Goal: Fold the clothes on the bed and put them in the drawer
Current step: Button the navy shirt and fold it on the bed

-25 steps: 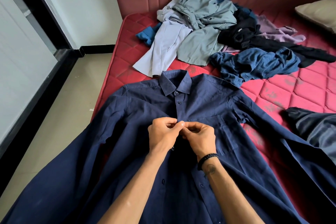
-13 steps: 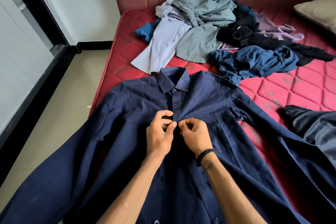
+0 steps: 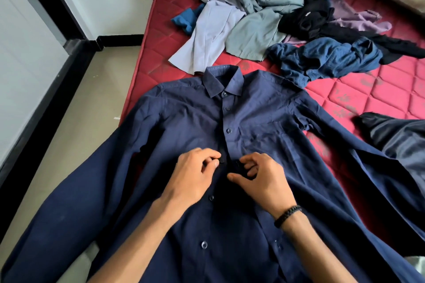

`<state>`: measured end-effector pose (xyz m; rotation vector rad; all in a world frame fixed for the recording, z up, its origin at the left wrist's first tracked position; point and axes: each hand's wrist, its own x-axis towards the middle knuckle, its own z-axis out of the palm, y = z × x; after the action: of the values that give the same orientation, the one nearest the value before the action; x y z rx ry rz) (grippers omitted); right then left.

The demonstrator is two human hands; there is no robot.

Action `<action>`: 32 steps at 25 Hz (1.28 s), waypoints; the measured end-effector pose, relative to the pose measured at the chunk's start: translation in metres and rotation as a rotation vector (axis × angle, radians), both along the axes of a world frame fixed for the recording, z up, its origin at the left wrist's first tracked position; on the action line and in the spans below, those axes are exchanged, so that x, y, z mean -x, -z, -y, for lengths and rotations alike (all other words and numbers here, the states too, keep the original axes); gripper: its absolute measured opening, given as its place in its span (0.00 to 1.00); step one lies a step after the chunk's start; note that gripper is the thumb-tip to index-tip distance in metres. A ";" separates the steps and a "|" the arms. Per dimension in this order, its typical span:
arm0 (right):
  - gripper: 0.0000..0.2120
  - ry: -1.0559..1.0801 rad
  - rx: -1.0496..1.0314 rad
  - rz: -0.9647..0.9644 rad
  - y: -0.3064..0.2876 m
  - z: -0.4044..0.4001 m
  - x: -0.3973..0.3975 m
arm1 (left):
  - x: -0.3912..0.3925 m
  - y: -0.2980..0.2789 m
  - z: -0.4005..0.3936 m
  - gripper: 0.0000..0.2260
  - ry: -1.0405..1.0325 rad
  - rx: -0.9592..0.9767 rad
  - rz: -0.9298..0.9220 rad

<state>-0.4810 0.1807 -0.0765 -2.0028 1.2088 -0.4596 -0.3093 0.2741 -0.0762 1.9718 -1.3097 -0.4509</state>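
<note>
head view – hands [image 3: 226,181] pinching navy shirt [image 3: 188,126] placket

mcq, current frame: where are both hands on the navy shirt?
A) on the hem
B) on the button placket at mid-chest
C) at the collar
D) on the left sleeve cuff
B: the left hand and right hand sit on either side of the button placket of the navy shirt, well below the collar, their fingers curled at the fabric there.

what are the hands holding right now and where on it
Both the left hand and right hand pinch the dark navy button-up shirt at its front placket, mid-chest.
</note>
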 end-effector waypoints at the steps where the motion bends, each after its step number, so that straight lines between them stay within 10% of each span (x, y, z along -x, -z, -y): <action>1: 0.20 0.002 0.066 -0.031 0.005 -0.006 0.003 | 0.004 0.002 -0.011 0.10 0.026 -0.025 0.008; 8: 0.01 0.012 0.277 -0.007 0.011 -0.002 -0.002 | 0.013 0.003 0.003 0.07 -0.150 -0.129 0.057; 16: 0.07 0.081 -0.391 0.427 0.002 0.016 0.029 | 0.032 -0.025 0.010 0.05 -0.267 -0.172 -0.011; 32: 0.03 -0.054 -0.188 0.354 0.014 0.009 0.014 | 0.056 -0.010 0.008 0.05 -0.363 -0.021 -0.661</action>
<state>-0.4952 0.1722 -0.0904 -1.7034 0.9393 -0.6193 -0.3651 0.2658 -0.0665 1.7927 -0.5253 -0.8409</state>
